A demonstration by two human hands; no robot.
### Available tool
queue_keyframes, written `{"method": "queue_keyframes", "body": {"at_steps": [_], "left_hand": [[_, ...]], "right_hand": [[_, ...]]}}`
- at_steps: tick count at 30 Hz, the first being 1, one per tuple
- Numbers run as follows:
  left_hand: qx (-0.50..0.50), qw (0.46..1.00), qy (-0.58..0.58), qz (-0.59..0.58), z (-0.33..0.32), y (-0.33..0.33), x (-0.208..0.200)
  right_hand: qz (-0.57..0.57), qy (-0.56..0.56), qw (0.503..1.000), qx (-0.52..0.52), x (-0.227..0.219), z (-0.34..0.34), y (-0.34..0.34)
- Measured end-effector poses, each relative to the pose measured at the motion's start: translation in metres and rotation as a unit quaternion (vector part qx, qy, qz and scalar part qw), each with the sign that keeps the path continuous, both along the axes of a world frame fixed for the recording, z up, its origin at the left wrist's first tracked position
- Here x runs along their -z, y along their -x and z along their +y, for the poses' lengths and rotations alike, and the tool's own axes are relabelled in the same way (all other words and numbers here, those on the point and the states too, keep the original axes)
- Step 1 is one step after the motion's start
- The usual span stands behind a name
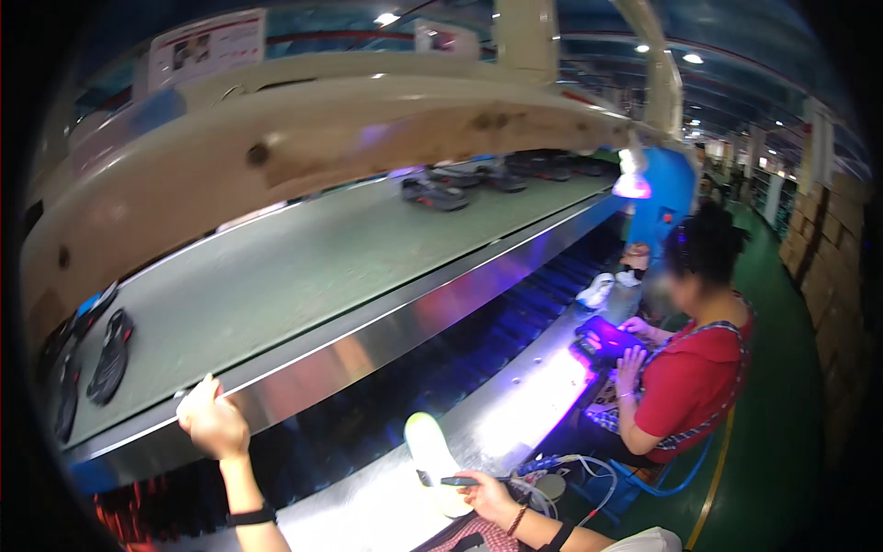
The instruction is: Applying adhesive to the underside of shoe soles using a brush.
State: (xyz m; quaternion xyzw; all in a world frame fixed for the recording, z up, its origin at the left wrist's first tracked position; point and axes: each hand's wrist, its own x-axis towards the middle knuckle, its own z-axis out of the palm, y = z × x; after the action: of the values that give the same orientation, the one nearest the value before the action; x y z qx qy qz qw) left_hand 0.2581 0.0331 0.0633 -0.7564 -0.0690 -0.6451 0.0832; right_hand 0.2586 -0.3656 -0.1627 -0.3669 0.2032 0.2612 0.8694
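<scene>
My left hand [213, 419] is raised at the metal edge of the conveyor, fingers curled in. Whatever may be between them is hidden. Lower down, my right hand [489, 498] grips a dark-handled brush [457, 480] with its fingertips. The brush's broad dark tip lies over a pale shoe sole [429, 448] with a yellow-green edge. This sole is on the bright metal worktop [368, 501], toe end pointing away from me.
Dark shoes [112, 357] lie on the green conveyor belt [303, 267], with several more [434, 193] farther along. To the right a seated co-worker in red [685, 368] handles a dark shoe [607, 339] under violet light. Thin hoses [589, 460] hang beside the worktop.
</scene>
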Motion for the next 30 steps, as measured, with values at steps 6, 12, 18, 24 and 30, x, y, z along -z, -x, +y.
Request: {"method": "queue_keyframes", "body": {"at_steps": [6,12,18,24,30], "left_hand": [[-0.006,1.0,-0.014,-0.022,-0.008,0.001,-0.008],[-0.008,1.0,0.007,-0.026,-0.007,-0.002,-0.005],[-0.031,0.999,0.007,-0.018,-0.006,-0.003,-0.004],[-0.022,0.999,-0.011,-0.036,-0.004,-0.005,-0.003],[-0.019,0.999,-0.013,-0.041,-0.004,-0.007,-0.003]], "right_hand": [[-0.011,-0.004,1.0,0.011,-0.007,-0.003,0.004],[-0.023,-0.003,1.0,0.01,-0.007,-0.008,0.003],[-0.025,0.017,0.999,0.016,-0.005,-0.013,-0.001],[-0.034,0.05,0.997,0.037,-0.003,-0.007,-0.003],[-0.02,0.017,0.999,0.045,0.002,-0.007,-0.005]]}}
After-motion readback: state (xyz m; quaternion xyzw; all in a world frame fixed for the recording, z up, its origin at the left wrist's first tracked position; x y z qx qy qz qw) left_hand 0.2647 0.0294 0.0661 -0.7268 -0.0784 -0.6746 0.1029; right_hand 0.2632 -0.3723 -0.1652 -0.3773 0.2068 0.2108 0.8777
